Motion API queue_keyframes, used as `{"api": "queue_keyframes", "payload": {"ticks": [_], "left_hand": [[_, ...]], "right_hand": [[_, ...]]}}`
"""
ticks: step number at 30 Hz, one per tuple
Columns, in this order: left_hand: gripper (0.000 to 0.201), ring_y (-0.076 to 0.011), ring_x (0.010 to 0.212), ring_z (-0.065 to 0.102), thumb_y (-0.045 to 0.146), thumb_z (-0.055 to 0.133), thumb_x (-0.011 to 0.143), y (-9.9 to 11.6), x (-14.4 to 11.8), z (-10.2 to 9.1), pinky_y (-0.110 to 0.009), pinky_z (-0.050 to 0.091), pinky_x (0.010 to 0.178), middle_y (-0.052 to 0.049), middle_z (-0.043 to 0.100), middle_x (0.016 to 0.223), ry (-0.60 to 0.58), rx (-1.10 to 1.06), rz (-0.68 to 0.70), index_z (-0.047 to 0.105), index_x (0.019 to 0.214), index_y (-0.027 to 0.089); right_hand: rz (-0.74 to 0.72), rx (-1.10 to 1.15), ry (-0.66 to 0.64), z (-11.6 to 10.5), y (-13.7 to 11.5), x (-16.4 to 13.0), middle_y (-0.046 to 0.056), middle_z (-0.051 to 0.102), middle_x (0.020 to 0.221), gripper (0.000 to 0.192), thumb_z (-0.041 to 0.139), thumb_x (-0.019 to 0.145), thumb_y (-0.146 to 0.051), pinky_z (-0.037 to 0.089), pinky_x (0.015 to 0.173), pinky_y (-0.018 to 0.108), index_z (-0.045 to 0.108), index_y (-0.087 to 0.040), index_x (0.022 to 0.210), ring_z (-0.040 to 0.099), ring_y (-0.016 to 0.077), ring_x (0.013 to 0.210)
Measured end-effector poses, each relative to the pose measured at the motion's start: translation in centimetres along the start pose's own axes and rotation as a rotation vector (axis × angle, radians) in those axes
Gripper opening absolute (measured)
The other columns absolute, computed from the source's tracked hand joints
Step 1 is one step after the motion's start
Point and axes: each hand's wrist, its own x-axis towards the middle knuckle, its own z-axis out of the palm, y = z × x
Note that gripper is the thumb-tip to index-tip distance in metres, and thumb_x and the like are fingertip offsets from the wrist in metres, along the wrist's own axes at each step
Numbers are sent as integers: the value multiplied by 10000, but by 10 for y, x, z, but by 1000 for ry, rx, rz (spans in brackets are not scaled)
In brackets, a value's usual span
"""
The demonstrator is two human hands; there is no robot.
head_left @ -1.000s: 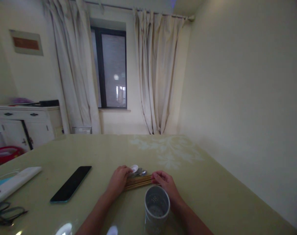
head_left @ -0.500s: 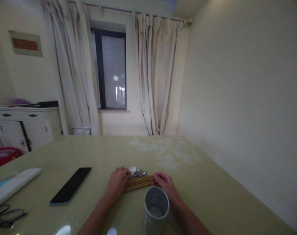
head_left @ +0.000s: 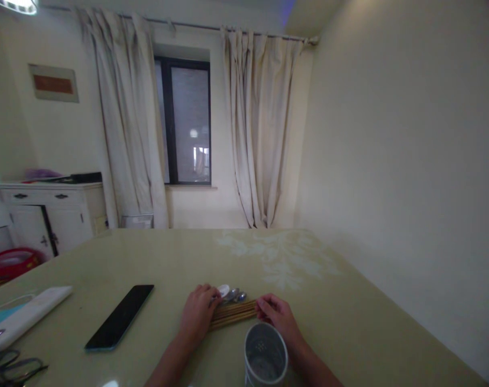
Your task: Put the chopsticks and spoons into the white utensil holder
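A row of brown wooden chopsticks [head_left: 234, 315] lies side by side on the table between my hands. My left hand [head_left: 200, 309] is curled over their left ends, its fingertips close to the handles of several spoons. A white spoon [head_left: 224, 291] and metal spoons [head_left: 241, 296] lie just behind the chopsticks, their handles partly hidden by that hand. At the right ends, my right hand [head_left: 275, 312] is closed, thumb and fingers pinched on the chopsticks. A grey metal cylinder holder [head_left: 266, 352] with small holes in its base stands upright in front of my right hand; nothing is inside it.
A black phone [head_left: 120, 318] lies left of my arms. Farther left are a white power bank-like slab [head_left: 30, 317] and a dark tangled cable or glasses [head_left: 14, 368]. The glossy table [head_left: 167, 258] runs along a wall on the right.
The view has tilted up slightly, so everything sits lower in the picture. Both hands keep nearly the same place at the two ends of the chopsticks.
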Motion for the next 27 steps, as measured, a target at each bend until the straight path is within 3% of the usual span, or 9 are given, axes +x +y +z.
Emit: {"api": "queue_keyframes", "payload": {"ticks": [8, 12, 14, 16, 19, 21, 23, 25, 27], "left_hand": [[213, -262, 1002, 665, 308, 571, 977, 0, -5, -3, -394, 483, 938, -63, 764, 999, 175, -77, 63, 772, 962, 240], [469, -261, 921, 664, 519, 403, 1027, 16, -12, -16, -417, 498, 916, -76, 752, 910, 357, -308, 99, 756, 905, 236], [589, -256, 916, 660, 612, 307, 1030, 29, -19, -19, -400, 508, 905, -80, 738, 893, 364, -472, 96, 749, 945, 231], [699, -261, 962, 657, 677, 204, 1019, 42, -26, -13, -391, 519, 910, -87, 736, 947, 279, -666, 99, 736, 1052, 225], [936, -294, 1035, 670, 829, 54, 920, 59, -31, 14, -425, 539, 920, -120, 751, 1072, 74, -1039, 150, 710, 1160, 205], [965, -315, 1033, 693, 930, 164, 842, 69, -30, 36, -436, 552, 898, -132, 763, 1090, -110, -1232, 165, 711, 1176, 208], [835, -320, 1006, 711, 921, 418, 803, 77, -28, 52, -425, 552, 888, -125, 778, 1061, -253, -1289, 144, 735, 1132, 223], [710, -315, 978, 715, 854, 572, 787, 82, -30, 58, -409, 546, 885, -119, 784, 1025, -314, -1253, 137, 766, 1052, 224], [682, -305, 981, 707, 827, 547, 832, 85, -34, 54, -399, 534, 901, -119, 780, 1033, -324, -1210, 175, 780, 1024, 216]], "right_hand": [[-8, 77, 7, 6, -5, -4, 7, 695, 686, 543, 905, 571, -666, 479, 635, 280, 708, -179, 710, 611, 163, 643], [5, 102, 31, 7, -8, -6, 5, 697, 689, 532, 915, 562, -645, 468, 630, 273, 717, -175, 715, 601, 158, 639], [6, 121, 32, 7, -8, -7, 11, 706, 711, 531, 912, 566, -646, 462, 630, 273, 722, -175, 723, 599, 157, 641], [-1, 129, 27, 6, -9, -9, 15, 710, 721, 527, 903, 583, -650, 454, 627, 273, 723, -176, 724, 594, 156, 640], [-24, 117, 17, 6, -7, -10, 8, 695, 710, 497, 887, 630, -635, 447, 633, 274, 722, -177, 731, 590, 158, 642], [-39, 106, 15, 6, -6, -9, 1, 682, 702, 482, 875, 656, -627, 454, 647, 281, 720, -180, 750, 600, 170, 662], [-59, 91, 16, 5, -5, -8, 0, 670, 695, 495, 863, 663, -644, 459, 660, 288, 713, -179, 743, 607, 180, 680], [-78, 65, 10, 4, -5, -6, 5, 664, 686, 533, 852, 655, -682, 459, 663, 291, 709, -172, 717, 602, 179, 675], [-79, 39, -5, 3, -5, -5, 10, 667, 677, 568, 836, 650, -720, 454, 650, 292, 716, -168, 707, 591, 171, 648]]}}
